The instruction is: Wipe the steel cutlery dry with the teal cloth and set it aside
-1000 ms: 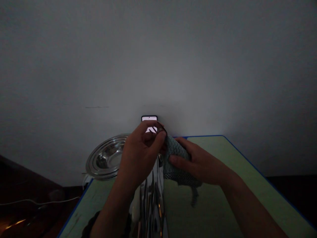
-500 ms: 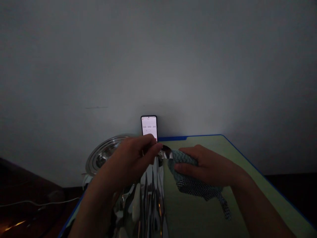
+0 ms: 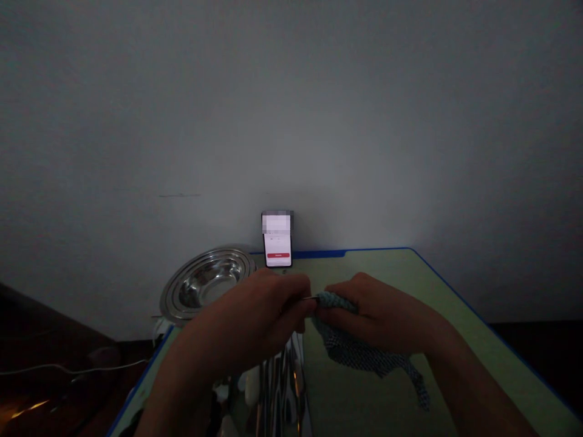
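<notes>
My left hand [image 3: 282,309] is closed on a metal spoon [image 3: 311,298], of which only a thin strip shows between my hands. In my right hand [image 3: 368,309] is a bunched green and dark checked cloth [image 3: 359,355], pinched round the spoon's other end. A loose corner of the cloth hangs down over the table. Beneath my left hand and forearm lie several knives and other cutlery [image 3: 277,394], partly hidden by the arm.
Stacked metal bowls [image 3: 170,300] stand at the table's back left. A lit phone [image 3: 277,249] leans upright against the wall [image 3: 319,121]. The pale green table [image 3: 387,267] has a blue edge. A white cable [image 3: 59,368] runs at the far left.
My left hand has moved right and slightly down, closer to my right hand. The spoon has turned from broad face to thin edge, and more of the phone and bowls shows.
</notes>
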The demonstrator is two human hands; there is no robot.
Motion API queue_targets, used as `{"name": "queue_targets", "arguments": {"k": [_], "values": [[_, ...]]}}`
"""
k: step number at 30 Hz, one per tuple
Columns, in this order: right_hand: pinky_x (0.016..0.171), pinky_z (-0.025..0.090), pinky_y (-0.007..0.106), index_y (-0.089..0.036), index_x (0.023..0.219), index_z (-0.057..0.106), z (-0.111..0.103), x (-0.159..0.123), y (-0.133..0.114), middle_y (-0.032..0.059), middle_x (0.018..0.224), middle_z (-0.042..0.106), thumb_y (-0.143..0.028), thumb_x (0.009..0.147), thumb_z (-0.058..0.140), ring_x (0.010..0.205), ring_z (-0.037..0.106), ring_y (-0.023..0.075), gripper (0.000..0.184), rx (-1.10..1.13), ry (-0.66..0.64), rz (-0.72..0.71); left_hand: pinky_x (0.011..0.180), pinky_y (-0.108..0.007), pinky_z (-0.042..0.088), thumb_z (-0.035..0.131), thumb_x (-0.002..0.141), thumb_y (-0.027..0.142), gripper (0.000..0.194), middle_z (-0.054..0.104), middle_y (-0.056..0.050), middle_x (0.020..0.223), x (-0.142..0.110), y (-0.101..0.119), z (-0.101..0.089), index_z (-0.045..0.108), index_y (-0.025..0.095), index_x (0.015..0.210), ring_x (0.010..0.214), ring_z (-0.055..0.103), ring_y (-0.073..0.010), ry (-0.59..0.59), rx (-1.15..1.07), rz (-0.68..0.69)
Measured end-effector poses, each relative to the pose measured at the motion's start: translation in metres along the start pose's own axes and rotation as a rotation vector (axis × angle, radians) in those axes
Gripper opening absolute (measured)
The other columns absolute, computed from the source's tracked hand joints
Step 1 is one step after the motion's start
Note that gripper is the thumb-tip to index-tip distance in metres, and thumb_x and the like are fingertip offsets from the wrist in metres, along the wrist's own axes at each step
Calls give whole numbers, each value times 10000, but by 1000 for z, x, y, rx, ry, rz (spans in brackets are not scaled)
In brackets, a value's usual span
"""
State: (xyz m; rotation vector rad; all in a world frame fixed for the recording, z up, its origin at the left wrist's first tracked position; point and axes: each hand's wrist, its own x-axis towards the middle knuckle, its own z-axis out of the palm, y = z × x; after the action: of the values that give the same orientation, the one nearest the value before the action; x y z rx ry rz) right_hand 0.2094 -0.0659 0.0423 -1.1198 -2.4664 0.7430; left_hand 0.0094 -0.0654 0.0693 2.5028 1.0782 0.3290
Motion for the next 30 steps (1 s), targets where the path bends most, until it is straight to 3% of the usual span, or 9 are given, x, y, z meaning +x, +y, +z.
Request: {"name": "queue_targets", "arguments": {"k": [5,11,17,23,30], "values": [[511,240,234,-172,729,583,5,2,0,-25,580,517,-358,885,425,537,450,86,289,-123,50,37,523,-211,324,401,908,259,204,585,47,639,2,-2,4,523,183,762,556,515,-80,-23,2,-19],[491,249,226,-186,800,619,0,2,-1,-28,596,536,-295,900,387,525,448,84,275,-39,-9,55,543,-226,330,355,927,266,204,593,46,659,8,-5,13,497,194,799,588,535,-96,-2,-42,-32],[504,295,203,-174,762,540,-4,0,2,-44,609,499,-318,882,432,536,435,76,216,47,-73,25,552,-230,345,337,923,274,234,598,24,662,5,-8,3,522,180,814,596,546,-108,-24,-25,-37],[532,344,193,-179,768,522,-14,-8,5,-42,649,513,-334,861,483,572,455,80,185,148,-126,-4,565,-227,362,332,923,257,211,593,21,679,0,-9,-5,524,184,875,589,536,-105,43,-21,-21],[508,326,188,-175,723,513,-18,-11,6,-49,619,504,-350,840,510,561,450,75,210,115,-90,48,557,-236,341,316,928,255,213,577,23,662,0,-7,-4,509,182,874,567,510,-105,47,-4,-46]]}}
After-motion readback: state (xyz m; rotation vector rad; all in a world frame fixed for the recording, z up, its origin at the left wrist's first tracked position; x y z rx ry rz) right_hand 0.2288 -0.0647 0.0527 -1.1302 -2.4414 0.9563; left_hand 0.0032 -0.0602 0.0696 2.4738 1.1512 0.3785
